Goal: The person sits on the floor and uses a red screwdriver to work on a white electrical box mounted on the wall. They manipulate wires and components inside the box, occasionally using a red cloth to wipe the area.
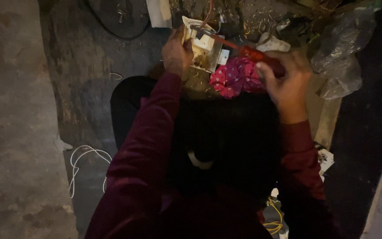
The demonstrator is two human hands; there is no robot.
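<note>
My left hand [176,52] grips the left side of a white, dirty switch box [205,46] with wires at its top. My right hand [288,79] is closed around the red handle of a screwdriver [248,52], whose shaft slants up-left with its tip at the top of the box. Both sleeves are dark maroon. A pink patterned cloth [235,77] lies just below the box, between my hands.
A crumpled clear plastic bag [343,53] sits at the right. A white cable [82,166] loops on the grey concrete floor at the lower left. Yellow wire [276,219] lies near my right elbow. Debris and a dark round object [120,17] lie at the top.
</note>
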